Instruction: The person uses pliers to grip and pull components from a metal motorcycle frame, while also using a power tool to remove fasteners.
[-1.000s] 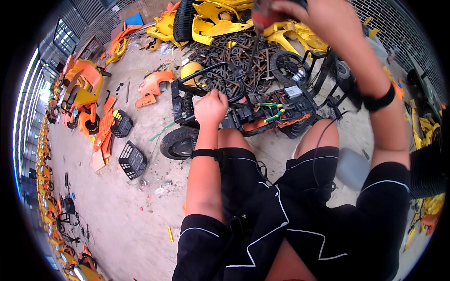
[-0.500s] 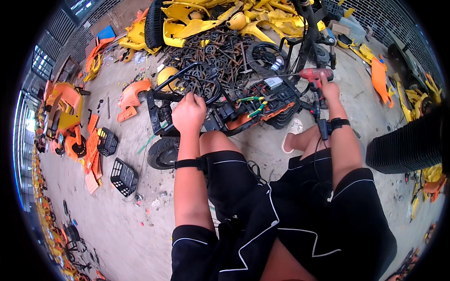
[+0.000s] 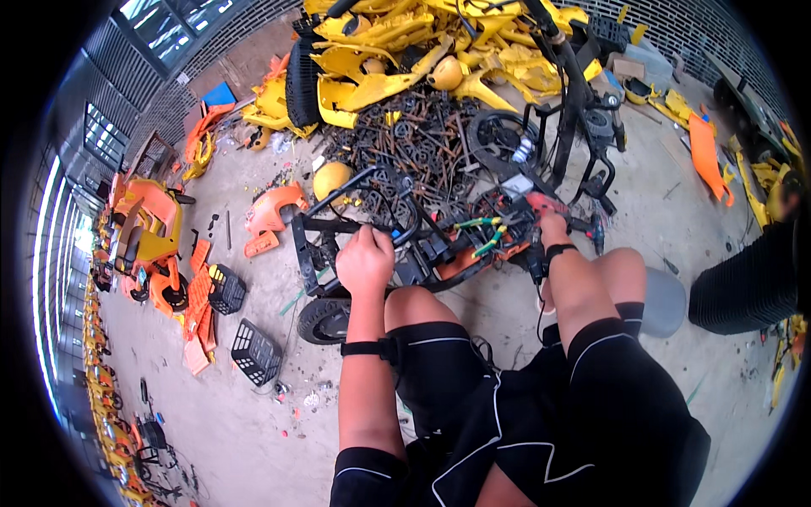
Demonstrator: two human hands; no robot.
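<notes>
Leftmost, orange plastic body panels (image 3: 148, 241) and two black lattice baskets (image 3: 253, 351) strewn over the concrete floor (image 3: 236, 422). Next, left hand (image 3: 365, 262) closed in a firm fist around the black tubular frame (image 3: 338, 226) of the half-stripped small vehicle, bracing it just above the left knee. Centre, black rubber wheel (image 3: 319, 319) on, green and yellow wires (image 3: 483, 235) laid bare, orange lower shell (image 3: 473, 260) attached. Rightward, right hand (image 3: 553, 230) wrapped around the red power driver (image 3: 541, 203), tip buried in the chassis; exact fastener hidden. Behind, rusty metal scrap heap (image 3: 422, 139) and yellow plastic fairings (image 3: 397, 46). Judged midway: covers gone, frame, wheel, wiring yet to come apart.
</notes>
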